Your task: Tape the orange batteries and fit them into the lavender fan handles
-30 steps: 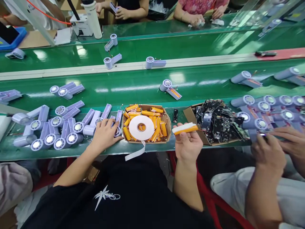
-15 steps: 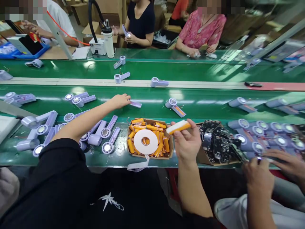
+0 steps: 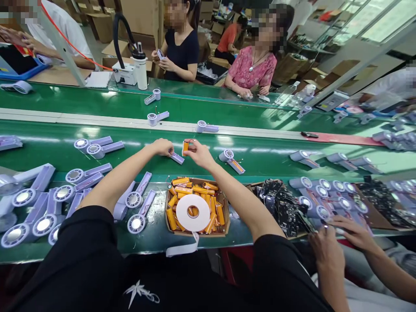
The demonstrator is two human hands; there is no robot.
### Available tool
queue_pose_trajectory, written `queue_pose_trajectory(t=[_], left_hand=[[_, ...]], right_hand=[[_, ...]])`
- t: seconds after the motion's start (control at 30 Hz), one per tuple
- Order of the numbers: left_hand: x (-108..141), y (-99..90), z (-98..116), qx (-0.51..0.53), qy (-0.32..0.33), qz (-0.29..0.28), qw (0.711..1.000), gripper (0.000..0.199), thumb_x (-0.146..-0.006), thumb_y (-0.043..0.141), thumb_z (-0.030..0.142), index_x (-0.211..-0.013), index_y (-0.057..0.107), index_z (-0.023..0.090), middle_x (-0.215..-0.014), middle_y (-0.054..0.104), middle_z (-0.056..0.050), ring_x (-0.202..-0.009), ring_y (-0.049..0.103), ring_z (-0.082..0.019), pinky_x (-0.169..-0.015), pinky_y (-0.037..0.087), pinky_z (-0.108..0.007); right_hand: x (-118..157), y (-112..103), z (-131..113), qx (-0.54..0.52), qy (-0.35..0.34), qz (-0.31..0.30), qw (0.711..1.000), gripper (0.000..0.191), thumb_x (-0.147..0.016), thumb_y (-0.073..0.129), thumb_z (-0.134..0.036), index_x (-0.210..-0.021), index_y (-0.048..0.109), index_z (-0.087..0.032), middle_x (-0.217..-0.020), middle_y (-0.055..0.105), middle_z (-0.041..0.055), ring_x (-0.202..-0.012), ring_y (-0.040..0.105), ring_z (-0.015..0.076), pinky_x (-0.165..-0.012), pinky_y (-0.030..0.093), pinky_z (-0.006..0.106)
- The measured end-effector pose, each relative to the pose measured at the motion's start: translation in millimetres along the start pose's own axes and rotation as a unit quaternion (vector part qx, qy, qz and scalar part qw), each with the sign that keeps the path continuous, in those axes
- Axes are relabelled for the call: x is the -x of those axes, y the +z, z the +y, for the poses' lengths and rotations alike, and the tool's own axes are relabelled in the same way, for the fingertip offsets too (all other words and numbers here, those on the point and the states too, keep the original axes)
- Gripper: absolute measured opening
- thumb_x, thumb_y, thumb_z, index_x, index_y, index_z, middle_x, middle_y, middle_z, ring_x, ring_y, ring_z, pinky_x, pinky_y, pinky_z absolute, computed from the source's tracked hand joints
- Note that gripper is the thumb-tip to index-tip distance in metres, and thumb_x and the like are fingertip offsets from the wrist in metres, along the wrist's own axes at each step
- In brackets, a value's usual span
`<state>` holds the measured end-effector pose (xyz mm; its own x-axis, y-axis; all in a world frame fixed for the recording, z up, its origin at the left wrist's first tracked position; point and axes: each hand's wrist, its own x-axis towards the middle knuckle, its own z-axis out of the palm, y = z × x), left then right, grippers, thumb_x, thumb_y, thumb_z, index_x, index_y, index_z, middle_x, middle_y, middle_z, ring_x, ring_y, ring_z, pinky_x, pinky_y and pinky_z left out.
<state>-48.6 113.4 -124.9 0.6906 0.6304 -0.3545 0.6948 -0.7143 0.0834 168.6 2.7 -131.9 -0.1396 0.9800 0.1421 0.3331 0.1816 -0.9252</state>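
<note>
My left hand (image 3: 163, 147) is closed round the head end of a lilac fan body (image 3: 177, 158), whose open handle points right. My right hand (image 3: 199, 152) pinches an orange battery cell (image 3: 185, 148) upright, just above and right of that handle, apart from it. Below both hands, a cardboard box (image 3: 226, 229) holds many orange cells, with a roll of white tape (image 3: 193, 212) lying on top. Right of my right hand, another lilac fan (image 3: 231, 160) lies on the green belt, an orange cell in its handle.
Lilac fans (image 3: 43, 224) crowd the left of the bench. Black circuit boards (image 3: 276, 206) fill a box on the right. A neighbour's hands (image 3: 328, 247) work at the right beside more fans (image 3: 325, 190). Several people sit across the belt (image 3: 130, 102).
My right hand has moved left and up with the orange cell, close to the fan in my left hand. The whole view has shifted as the camera turned.
</note>
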Motion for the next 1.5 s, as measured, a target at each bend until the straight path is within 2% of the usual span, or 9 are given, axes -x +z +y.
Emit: queue_pose_trajectory(t=[0.3, 0.53, 0.7, 0.83, 0.97, 1.1, 1.2, 1.37, 1.5], left_hand=[[2.9, 0.6, 12.6, 0.035, -0.053, 0.049, 0.997, 0.033, -0.107, 0.047, 0.038, -0.128, 0.067, 0.023, -0.132, 0.078, -0.011, -0.120, 0.073, -0.027, -0.097, 0.053, -0.032], [-5.5, -8.9, 21.5, 0.011, -0.056, 0.071, 0.996, 0.028, -0.105, 0.043, 0.032, -0.115, 0.066, 0.020, -0.121, 0.081, -0.017, -0.107, 0.078, -0.030, -0.085, 0.055, -0.034], [0.1, -24.0, 32.0, 0.014, -0.061, 0.094, 0.994, 0.032, -0.102, 0.043, 0.026, -0.119, 0.069, 0.017, -0.115, 0.082, -0.018, -0.106, 0.079, -0.031, -0.086, 0.058, -0.036], [59.7, -4.3, 62.6, 0.019, 0.039, 0.211, 0.977, 0.041, -0.101, 0.047, 0.024, -0.134, 0.071, 0.020, -0.117, 0.081, -0.017, -0.113, 0.077, -0.033, -0.102, 0.059, -0.044], [142.1, 55.7, 114.1, 0.010, 0.299, 0.278, 0.913, 0.040, -0.102, 0.061, 0.048, -0.137, 0.074, 0.034, -0.137, 0.078, -0.010, -0.124, 0.074, -0.030, -0.108, 0.061, -0.043], [185.5, 80.0, 155.9, -0.046, 0.313, 0.302, 0.899, 0.047, -0.094, 0.073, 0.037, -0.139, 0.076, 0.025, -0.147, 0.072, -0.015, -0.141, 0.064, -0.038, -0.123, 0.053, -0.056], [194.0, 75.8, 161.5, -0.044, 0.310, 0.278, 0.908, 0.042, -0.095, 0.067, 0.021, -0.136, 0.077, 0.025, -0.145, 0.073, -0.013, -0.141, 0.062, -0.036, -0.127, 0.049, -0.058], [224.8, 80.8, 158.3, -0.004, 0.276, 0.288, 0.917, 0.039, -0.101, 0.072, 0.036, -0.138, 0.076, 0.025, -0.144, 0.075, -0.010, -0.142, 0.061, -0.038, -0.123, 0.055, -0.057], [254.0, 89.5, 159.2, 0.011, 0.227, 0.274, 0.935, 0.039, -0.099, 0.076, 0.047, -0.130, 0.078, 0.025, -0.131, 0.079, -0.012, -0.135, 0.066, -0.038, -0.117, 0.057, -0.057]], right_hand=[[-7.9, 15.3, 0.8, 0.388, 0.012, -0.160, 0.908, 0.053, -0.106, 0.065, -0.020, -0.157, 0.052, -0.017, -0.124, 0.083, 0.0165, -0.114, 0.081, 0.0286, -0.102, 0.060, 0.040], [-22.9, 34.7, -40.5, 0.489, 0.060, -0.216, 0.843, 0.049, -0.104, 0.070, -0.055, -0.142, 0.069, -0.024, -0.131, 0.080, 0.0188, -0.114, 0.080, 0.0356, -0.093, 0.062, 0.046], [-27.3, 24.5, -77.8, 0.483, 0.070, -0.236, 0.841, 0.044, -0.096, 0.084, -0.048, -0.128, 0.078, -0.017, -0.128, 0.082, 0.0172, -0.114, 0.080, 0.0340, -0.094, 0.062, 0.042], [54.1, -16.6, -91.8, 0.432, 0.000, -0.169, 0.886, 0.041, -0.112, 0.061, -0.046, -0.146, 0.070, -0.025, -0.147, 0.076, 0.0103, -0.133, 0.072, 0.0275, -0.109, 0.057, 0.040], [188.1, -49.3, -73.8, 0.194, -0.053, 0.071, 0.977, 0.031, -0.109, 0.062, -0.040, -0.117, 0.084, -0.020, -0.115, 0.087, 0.0087, -0.104, 0.082, 0.0226, -0.096, 0.062, 0.033], [279.9, -42.5, -54.7, 0.113, -0.017, 0.140, 0.983, 0.034, -0.105, 0.066, -0.046, -0.096, 0.086, -0.020, -0.096, 0.087, 0.0091, -0.087, 0.083, 0.0233, -0.084, 0.064, 0.033], [305.1, -16.5, -53.3, 0.059, 0.021, 0.175, 0.983, 0.038, -0.103, 0.069, -0.054, -0.100, 0.085, -0.020, -0.094, 0.087, 0.0100, -0.082, 0.082, 0.0224, -0.078, 0.065, 0.033], [312.1, 43.2, -69.8, -0.050, 0.094, 0.040, 0.994, 0.064, -0.091, 0.080, -0.067, -0.131, 0.075, -0.018, -0.077, 0.080, 0.0016, -0.057, 0.069, 0.0150, -0.057, 0.055, 0.026], [309.4, 64.9, -74.6, 0.018, 0.108, 0.116, 0.987, 0.059, -0.090, 0.080, -0.071, -0.117, 0.071, -0.020, -0.064, 0.071, -0.0031, -0.053, 0.063, 0.0148, -0.056, 0.049, 0.026]])
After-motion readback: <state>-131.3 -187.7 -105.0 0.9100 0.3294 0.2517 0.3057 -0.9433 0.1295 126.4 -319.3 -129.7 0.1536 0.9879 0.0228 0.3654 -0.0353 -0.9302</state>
